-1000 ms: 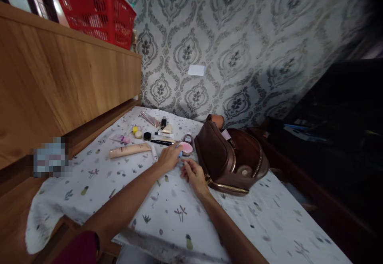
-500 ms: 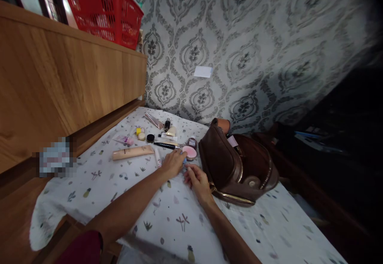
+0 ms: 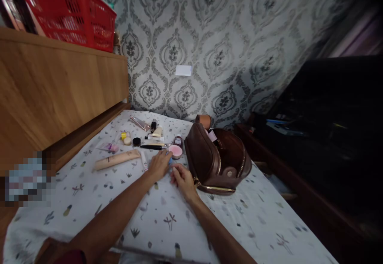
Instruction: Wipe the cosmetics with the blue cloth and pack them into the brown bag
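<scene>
My left hand (image 3: 160,165) rests low over the cloth with its fingers closed at a small blue item (image 3: 170,160), mostly hidden beneath them. Close to its right, my right hand (image 3: 183,179) has loosely bent fingers, apart, with nothing visible in them. Just beyond both hands sits a round pink compact (image 3: 175,151). A black brush (image 3: 152,147) lies behind my left hand, and a white tube (image 3: 144,161) lies to its left. The brown bag (image 3: 201,156) stands unzipped right of my right hand, with a pale pink item (image 3: 212,135) inside its opening.
Left on the printed tablecloth (image 3: 119,208) lie a beige tube (image 3: 116,159), a purple-pink tube (image 3: 111,147), a black round lid (image 3: 136,141) and several small cosmetics. A dark bottle (image 3: 178,141) stands behind the compact. A red basket (image 3: 72,16) tops the wooden cabinet (image 3: 60,80).
My view has turned to the right, so everything sits further left in the picture. Both hands keep nearly the same place beside the compact and the bag.
</scene>
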Motion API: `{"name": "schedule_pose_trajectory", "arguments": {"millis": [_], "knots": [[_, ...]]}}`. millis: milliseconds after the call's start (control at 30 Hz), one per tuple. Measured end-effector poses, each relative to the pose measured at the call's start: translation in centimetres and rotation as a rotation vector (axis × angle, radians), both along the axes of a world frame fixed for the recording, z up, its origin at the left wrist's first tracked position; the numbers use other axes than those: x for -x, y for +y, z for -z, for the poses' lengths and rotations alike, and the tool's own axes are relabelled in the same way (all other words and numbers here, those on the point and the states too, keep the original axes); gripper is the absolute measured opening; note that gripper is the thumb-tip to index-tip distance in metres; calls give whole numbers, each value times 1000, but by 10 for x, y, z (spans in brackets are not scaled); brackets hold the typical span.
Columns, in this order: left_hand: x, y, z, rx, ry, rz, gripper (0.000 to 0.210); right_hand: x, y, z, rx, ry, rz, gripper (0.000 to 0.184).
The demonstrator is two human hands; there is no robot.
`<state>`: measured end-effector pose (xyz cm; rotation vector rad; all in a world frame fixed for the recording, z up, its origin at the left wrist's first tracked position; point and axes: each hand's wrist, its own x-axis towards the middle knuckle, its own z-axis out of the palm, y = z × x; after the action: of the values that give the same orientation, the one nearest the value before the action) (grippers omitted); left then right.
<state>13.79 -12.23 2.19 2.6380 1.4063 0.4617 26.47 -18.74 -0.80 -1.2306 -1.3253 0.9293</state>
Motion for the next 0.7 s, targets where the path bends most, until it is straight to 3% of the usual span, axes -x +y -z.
{"name": "schedule_pose_trajectory", "arguments": {"millis": [167,400,567,700], "knots": [[-3,1,2,-4,13,-19,43,0,-3,0,-33,-36,3,34],[-4,7,3,15,-11,-26,41,6,24,-2,102,79,-32,27],[-1,6,0,21,-17,-37,48,11,25,-2,34,113,-21,23],[7,17,-12,-19,-9,-86,47,10,16,-2,-28,63,-56,22]]}}
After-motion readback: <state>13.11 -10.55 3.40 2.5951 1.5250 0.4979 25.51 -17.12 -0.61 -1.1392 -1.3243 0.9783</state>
